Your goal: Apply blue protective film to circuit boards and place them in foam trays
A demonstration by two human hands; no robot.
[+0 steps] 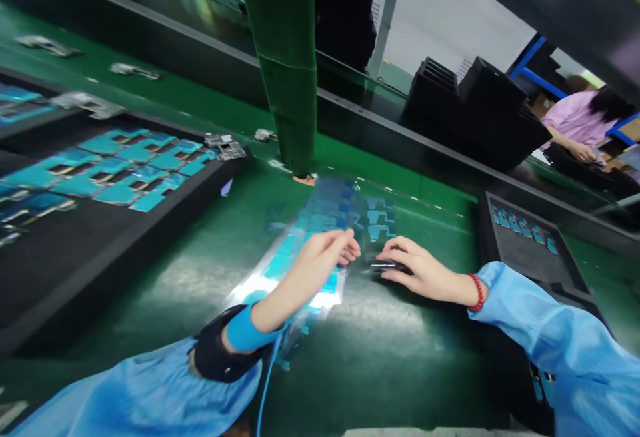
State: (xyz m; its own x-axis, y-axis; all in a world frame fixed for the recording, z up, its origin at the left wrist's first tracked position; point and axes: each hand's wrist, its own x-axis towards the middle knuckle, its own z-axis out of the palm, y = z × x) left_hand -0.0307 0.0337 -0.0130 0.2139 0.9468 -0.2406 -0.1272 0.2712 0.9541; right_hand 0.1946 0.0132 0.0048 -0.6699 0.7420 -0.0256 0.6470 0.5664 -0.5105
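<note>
My left hand (330,248) is over a clear plastic sheet (280,257) of blue film pieces, its fingers curled together. Whatever is between those fingertips, if anything, is too small to tell. To its right, my right hand (417,269) grips slim dark tweezers (387,265), blurred at the tip and pointing left, low over the green mat. Just beyond the tweezers lie several small blue cut-out pieces (379,218) in a column. A blue wrist strap (245,330) with a cord sits on my left forearm.
On the left, a black foam tray (100,243) holds rows of blue-covered boards (120,163). Small metal parts (227,147) lie on its edge and behind. Another black tray (530,250) stands at right. A green post (290,70) rises ahead. A person in pink (580,120) works far right.
</note>
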